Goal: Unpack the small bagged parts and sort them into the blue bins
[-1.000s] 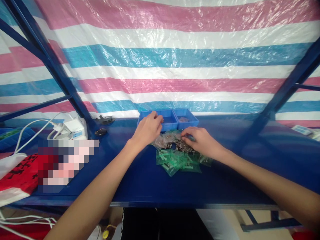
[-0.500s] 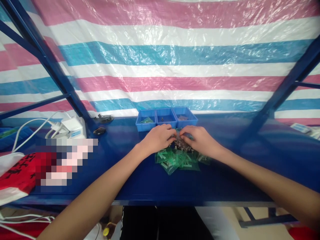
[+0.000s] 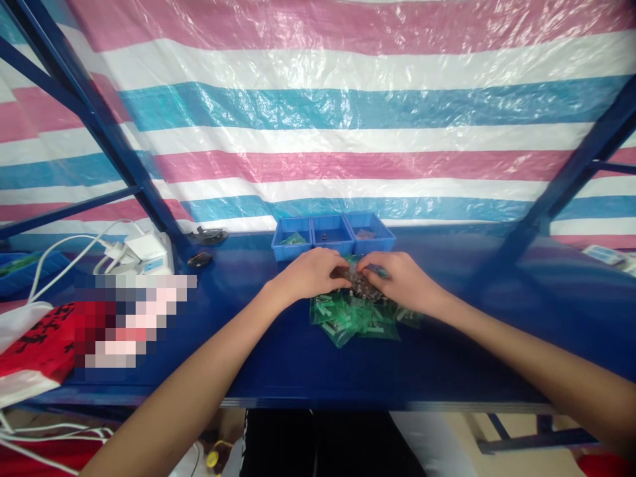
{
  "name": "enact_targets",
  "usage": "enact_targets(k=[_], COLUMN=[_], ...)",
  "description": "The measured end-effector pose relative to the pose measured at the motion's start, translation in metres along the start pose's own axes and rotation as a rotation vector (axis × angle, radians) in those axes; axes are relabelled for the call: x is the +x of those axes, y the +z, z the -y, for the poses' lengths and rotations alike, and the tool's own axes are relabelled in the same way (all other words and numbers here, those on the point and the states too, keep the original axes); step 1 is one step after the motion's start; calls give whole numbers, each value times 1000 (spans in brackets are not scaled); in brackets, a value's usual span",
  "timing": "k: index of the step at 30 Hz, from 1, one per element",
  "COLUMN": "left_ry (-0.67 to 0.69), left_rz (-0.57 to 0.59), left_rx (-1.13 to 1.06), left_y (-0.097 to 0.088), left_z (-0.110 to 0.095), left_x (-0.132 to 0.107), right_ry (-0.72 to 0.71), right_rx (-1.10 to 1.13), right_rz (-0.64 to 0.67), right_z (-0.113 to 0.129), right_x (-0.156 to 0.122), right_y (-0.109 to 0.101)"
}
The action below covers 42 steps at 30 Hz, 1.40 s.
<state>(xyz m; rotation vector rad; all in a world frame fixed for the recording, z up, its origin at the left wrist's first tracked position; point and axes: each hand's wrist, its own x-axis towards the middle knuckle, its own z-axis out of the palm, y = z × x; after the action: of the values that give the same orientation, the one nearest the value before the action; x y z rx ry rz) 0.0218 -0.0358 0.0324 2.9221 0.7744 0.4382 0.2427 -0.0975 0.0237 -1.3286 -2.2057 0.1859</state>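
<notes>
Left hand: the left hand (image 3: 311, 273) is curled, its fingertips pinching one end of a small clear bag (image 3: 358, 283) with dark bits inside.
Right hand: the right hand (image 3: 403, 281) is curled too, pinching the other end of the same bag. The two hands nearly touch.
Small bag: it sits just above the pile, between both hands, near the middle of the bench. What the dark bits are is too small to tell.
Pile: a heap of green packets (image 3: 355, 318) lies on the blue workbench (image 3: 298, 364), right under and in front of the hands.
Trays: three small blue trays (image 3: 332, 233) stand side by side just behind the hands. The left one has something green in it, the middle one a tiny dark bit, and the right one a little brownish thing.
Left side: white plugs and cables (image 3: 134, 250) sit by a blue post, with a red and white cloth (image 3: 34, 344) near the bench edge.
Behind: a striped plastic sheet (image 3: 348, 119) in pink, white and blue hangs at the back.
How to do it well: I think it is best to hold the bag gently with fingertips only, keep it low over the pile so nothing spills far, and pull slowly and evenly with both hands so the thin plastic does not rip wide.
</notes>
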Motion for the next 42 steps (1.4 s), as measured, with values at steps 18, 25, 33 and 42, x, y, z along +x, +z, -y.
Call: enact_targets(k=[18,25,33,42], left_ry=[145,101,53,84], left_rz=[-305,-353,-358,-392], left_rx=[160,52,21,42], left_y=[1,3,3,6], left_z=[-9,-14,-16,-13], left_x=[3,2,-1,1], right_ry=[-34,153,318,242], right_rx=[-25,331,806,725], right_rz=[-132,-202,-195,-186], right_z=[-4,2,13,11], right_x=[0,3,3,1], right_y=[4,-2,-6,-3])
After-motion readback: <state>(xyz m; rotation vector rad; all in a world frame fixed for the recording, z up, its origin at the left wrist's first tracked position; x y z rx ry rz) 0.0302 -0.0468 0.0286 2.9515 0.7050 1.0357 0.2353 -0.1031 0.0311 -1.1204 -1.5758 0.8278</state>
